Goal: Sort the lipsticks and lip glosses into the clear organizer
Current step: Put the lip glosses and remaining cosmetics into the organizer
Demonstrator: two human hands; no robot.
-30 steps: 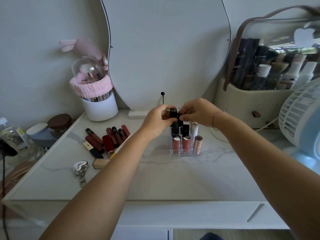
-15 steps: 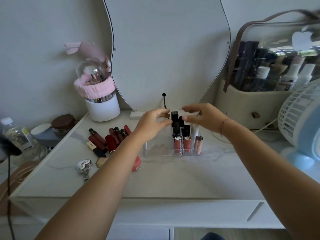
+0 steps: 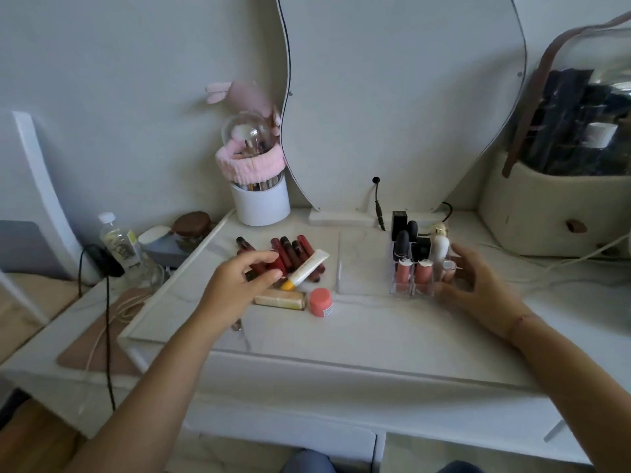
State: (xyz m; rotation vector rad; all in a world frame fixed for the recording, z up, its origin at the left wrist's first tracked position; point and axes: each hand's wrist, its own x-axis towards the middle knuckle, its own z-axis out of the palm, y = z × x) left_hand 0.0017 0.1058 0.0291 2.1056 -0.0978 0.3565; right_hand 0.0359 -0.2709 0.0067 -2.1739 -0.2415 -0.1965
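Step in hand: fetching the next piece. Left hand (image 3: 239,285) hovers over the red lip glosses (image 3: 290,252) heaped toward the table's left rear. Its fingers are loosely curled, thumb & forefinger apart, pinching nothing I can see. Right hand (image 3: 478,288) sits at the right end of the clear organizer (image 3: 393,285), which stands rear, right of centre, w/ pink glosses (image 3: 404,272) in front & black lipsticks (image 3: 401,243) behind. Fingers spread, prob. steadying it; can't tell if they touch.

Next: pinch one tube off the heap w/o scattering the rest, carry it right, drop it upright in a free slot.

Hard to see: organizer's clear left part barely reads vs the table; left hand hides part of the heap; both hands blurred.
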